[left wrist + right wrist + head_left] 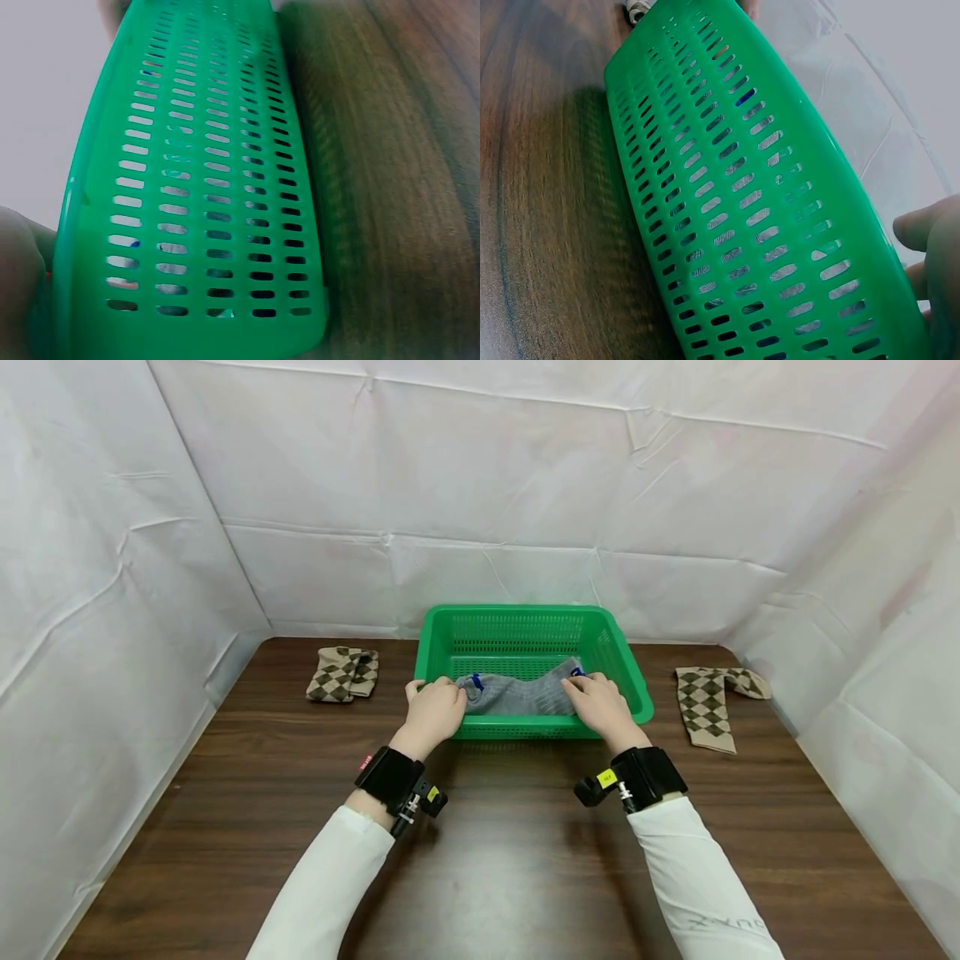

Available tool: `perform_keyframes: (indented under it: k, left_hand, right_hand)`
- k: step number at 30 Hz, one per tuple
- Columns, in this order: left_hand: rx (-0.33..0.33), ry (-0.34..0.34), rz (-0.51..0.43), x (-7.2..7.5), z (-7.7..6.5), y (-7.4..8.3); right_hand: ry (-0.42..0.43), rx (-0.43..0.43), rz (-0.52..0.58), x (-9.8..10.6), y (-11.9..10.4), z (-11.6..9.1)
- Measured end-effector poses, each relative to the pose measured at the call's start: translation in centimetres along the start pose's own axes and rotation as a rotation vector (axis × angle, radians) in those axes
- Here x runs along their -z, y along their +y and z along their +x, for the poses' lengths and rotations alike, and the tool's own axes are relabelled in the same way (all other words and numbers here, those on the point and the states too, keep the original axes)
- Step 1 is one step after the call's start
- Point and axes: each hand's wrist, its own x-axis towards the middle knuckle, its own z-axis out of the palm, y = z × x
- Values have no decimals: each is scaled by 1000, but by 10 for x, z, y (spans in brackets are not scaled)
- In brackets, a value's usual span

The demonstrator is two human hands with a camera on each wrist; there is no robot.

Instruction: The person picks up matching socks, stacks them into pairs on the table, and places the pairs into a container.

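Note:
A grey sock-like knit bundle (521, 695) with two dark blue marks lies along the near side of a green plastic basket (536, 727). Whether it is one sock or two cannot be told. My left hand (435, 710) is over the basket's front left corner, against the grey knit's left end. At the right end my right hand (600, 703) rests by the blue mark, its thumb over the fabric. The basket's slotted wall (199, 187) hides most of the left fingers. In the right wrist view a thumb (922, 225) shows above the rim; any grip stays hidden.
A folded argyle sock (333, 677) in beige and green lies left of the basket. Another argyle sock (703, 706), bent at the heel, lies to the right. White sheeting (487, 485) encloses the back and sides of the brown wooden table (510, 860).

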Motion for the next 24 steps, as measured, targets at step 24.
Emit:
perform_keyframes:
  k: [24]
  left_hand:
    - [171, -230, 136, 4, 19, 18]
  right_hand:
    - [-278, -19, -21, 21, 3, 23]
